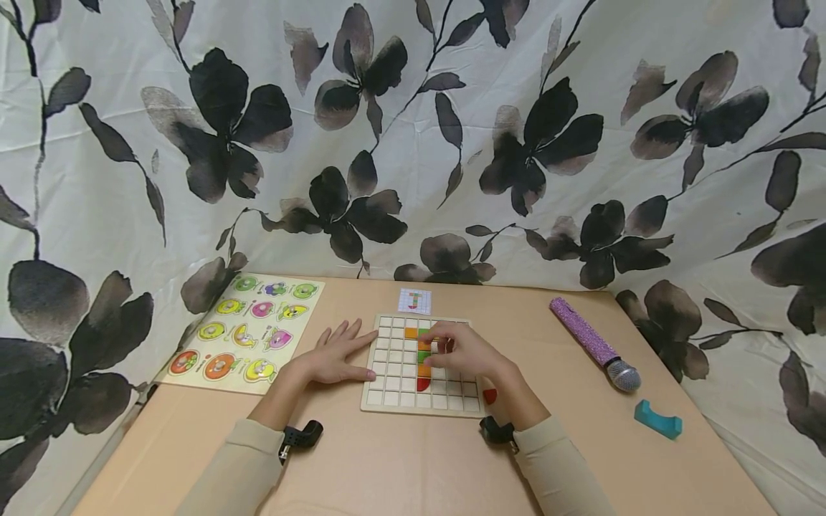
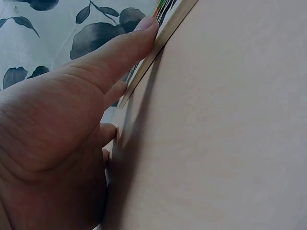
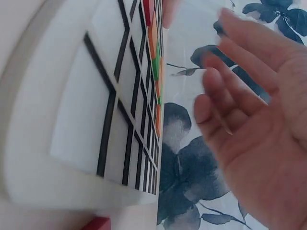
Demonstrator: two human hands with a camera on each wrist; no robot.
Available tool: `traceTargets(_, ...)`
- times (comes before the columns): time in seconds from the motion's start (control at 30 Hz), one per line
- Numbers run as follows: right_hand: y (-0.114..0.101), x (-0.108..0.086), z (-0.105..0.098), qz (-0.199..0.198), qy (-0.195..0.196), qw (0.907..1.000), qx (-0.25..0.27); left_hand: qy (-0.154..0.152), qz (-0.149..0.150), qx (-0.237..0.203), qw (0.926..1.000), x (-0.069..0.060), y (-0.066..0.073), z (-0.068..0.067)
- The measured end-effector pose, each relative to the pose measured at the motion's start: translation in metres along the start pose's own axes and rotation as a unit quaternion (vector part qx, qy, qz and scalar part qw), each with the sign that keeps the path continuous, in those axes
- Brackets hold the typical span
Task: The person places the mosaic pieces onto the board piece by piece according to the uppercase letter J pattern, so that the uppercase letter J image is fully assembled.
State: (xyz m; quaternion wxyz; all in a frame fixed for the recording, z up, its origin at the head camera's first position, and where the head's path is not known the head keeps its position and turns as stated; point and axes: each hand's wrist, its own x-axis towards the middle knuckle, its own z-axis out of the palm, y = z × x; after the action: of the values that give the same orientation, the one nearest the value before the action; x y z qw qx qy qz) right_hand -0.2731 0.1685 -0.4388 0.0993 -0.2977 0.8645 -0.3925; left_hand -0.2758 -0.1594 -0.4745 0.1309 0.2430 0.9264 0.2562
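Observation:
A pale wooden grid board lies on the table before me. A column of coloured pieces sits in its squares: an orange tile, a green tile, another orange tile and a red rounded piece. My left hand is spread flat at the board's left side, its thumb and a finger touching the edge. Above the column hovers my right hand, thumb and forefinger apart. The right wrist view shows its fingers loosely bent, slightly blurred, with no piece visible between them.
A small pattern card lies behind the board. Left is a fruit-picture sheet. A purple glittery microphone and a teal curved block lie on the right. Another red piece is beside the board's right edge.

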Motion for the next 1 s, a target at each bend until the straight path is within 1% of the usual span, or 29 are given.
traceTargets(0.07, 0.001, -0.003, -0.003, -0.018, 0.025, 0.9995, 0.004, 0.0, 0.0, -0.001, 1.0, 0.0, 0.0, 0.0)
traceTargets(0.13, 0.002, -0.006, -0.006, -0.018, 0.044, 0.9988, 0.009, 0.0, -0.001, -0.002, 1.0, 0.0, 0.0, 0.0)
traceTargets(0.2, 0.003, -0.011, -0.009, -0.013, 0.056, 0.9982, 0.016, 0.0, -0.001, 0.0, 1.0, 0.0, 0.0, 0.0)
traceTargets(0.4, 0.015, -0.023, -0.022, 0.005, 0.069, 0.9973, 0.027, 0.0, -0.001, 0.003, 1.0, 0.002, -0.002, 0.001)
traceTargets(0.5, 0.021, -0.027, -0.03, 0.014, 0.073, 0.997, 0.024, 0.002, -0.001, 0.001, 1.0, 0.002, -0.002, 0.0)
traceTargets(0.63, 0.027, -0.031, -0.04, 0.02, 0.065, 0.9976, 0.013, 0.002, -0.001, 0.001, 1.0, 0.002, -0.002, 0.0)
traceTargets(0.8, 0.034, -0.036, -0.052, 0.018, 0.047, 0.9986, 0.019, 0.001, -0.002, 0.001, 1.0, 0.002, -0.003, 0.0)
traceTargets(0.87, 0.037, -0.039, -0.057, 0.02, 0.031, 0.9991, 0.022, 0.001, -0.002, 0.001, 1.0, 0.001, -0.002, 0.0)
traceTargets(1.0, 0.04, -0.047, -0.065, 0.042, -0.016, 0.9986, 0.027, -0.001, -0.003, 0.001, 1.0, 0.001, -0.001, 0.0)
